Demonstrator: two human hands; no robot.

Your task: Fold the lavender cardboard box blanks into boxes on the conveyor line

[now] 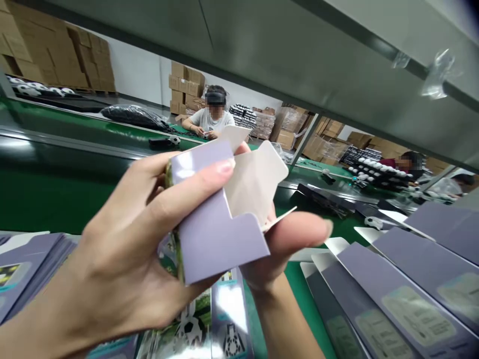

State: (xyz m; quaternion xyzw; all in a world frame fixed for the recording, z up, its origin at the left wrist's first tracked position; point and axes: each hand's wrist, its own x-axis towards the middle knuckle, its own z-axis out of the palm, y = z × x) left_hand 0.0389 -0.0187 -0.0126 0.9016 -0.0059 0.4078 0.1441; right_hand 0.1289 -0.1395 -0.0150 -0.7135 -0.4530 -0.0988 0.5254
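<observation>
I hold a small lilac cardboard box up close in front of me, its white end flaps standing open. My left hand grips the box from the left, thumb pressed across its top face. My right hand comes from below and behind the box, fingers curled round its far side and under the flap. Both hands touch the same box.
Flat lilac box blanks lie fanned out at the right and stacked at the left on a green bench. Printed football cartons lie below my hands. Two other people work across the line; a metal shelf hangs overhead.
</observation>
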